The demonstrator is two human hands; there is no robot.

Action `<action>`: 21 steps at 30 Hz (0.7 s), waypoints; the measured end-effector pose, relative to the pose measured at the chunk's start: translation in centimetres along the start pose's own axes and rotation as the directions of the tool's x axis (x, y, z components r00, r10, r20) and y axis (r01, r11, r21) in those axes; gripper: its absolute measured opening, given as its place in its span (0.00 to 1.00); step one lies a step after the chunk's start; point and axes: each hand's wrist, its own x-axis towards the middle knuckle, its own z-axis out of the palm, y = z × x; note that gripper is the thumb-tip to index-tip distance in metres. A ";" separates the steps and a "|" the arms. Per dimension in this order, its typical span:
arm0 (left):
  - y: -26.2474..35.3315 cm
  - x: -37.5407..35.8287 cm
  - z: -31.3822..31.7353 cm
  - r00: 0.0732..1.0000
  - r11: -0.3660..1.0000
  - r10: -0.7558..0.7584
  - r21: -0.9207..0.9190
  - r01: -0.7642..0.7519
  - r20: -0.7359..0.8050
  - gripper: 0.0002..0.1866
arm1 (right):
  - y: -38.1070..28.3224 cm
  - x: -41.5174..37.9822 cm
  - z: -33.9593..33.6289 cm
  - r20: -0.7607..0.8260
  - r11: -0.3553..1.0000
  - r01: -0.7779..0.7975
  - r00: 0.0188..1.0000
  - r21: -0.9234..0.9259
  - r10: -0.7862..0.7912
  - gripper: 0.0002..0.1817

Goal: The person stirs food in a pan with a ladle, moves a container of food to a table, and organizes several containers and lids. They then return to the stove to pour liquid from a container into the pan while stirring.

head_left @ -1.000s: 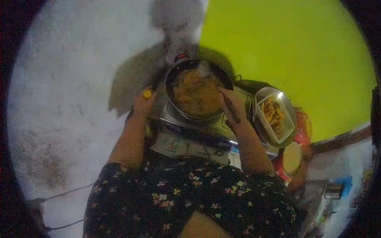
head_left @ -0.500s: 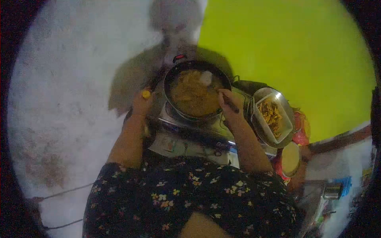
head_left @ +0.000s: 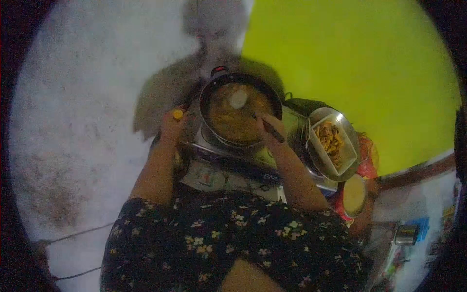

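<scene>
A dark round pan (head_left: 203, 118) sits on the stove (head_left: 197, 142), with brownish-yellow food (head_left: 224, 120) inside it. My right hand (head_left: 266, 125) is closed around the dark handle of a cooking spoon (head_left: 238, 100), whose pale rounded head lies in the food. To the left of the pan, my left hand (head_left: 171, 127) is closed on a dark handle with a yellow end (head_left: 178, 114). I cannot make out whether that handle joins the pan. A red and black grip (head_left: 219, 70) shows at the pan's far rim.
Right of the stove stands a metal bowl (head_left: 348, 127) bearing a white tray (head_left: 348, 168) of browned food pieces. A red container with a pale round top (head_left: 354, 195) is nearer me. A metal cup (head_left: 406, 235) stands at lower right. The wall rises behind the stove.
My right hand has moved left with the cooking spoon, and its head has slid left and slightly nearer through the food. My left hand has stayed nearly in place.
</scene>
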 end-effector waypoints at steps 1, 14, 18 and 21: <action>1.6 -0.9 -1.2 1.000 0.997 0.022 -0.071 -0.022 0.010 0.26 | 0.2 0.1 -0.2 -0.021 0.999 0.042 0.999 -0.008 -0.043 0.10; 5.0 -2.5 -3.6 0.997 0.996 0.074 -0.057 -0.074 -0.015 0.24 | -2.8 3.4 -4.2 -0.041 0.965 0.038 0.998 -0.260 -0.050 0.11; 3.6 -2.0 -2.5 0.995 0.996 0.069 -0.047 -0.072 -0.067 0.24 | 2.0 2.3 -3.4 0.046 0.983 -0.115 0.991 -0.142 0.123 0.07; 3.7 -1.9 -2.6 0.998 0.987 0.067 -0.144 -0.066 0.005 0.25 | 2.5 1.3 -2.8 0.194 0.942 -0.328 0.930 0.064 0.311 0.06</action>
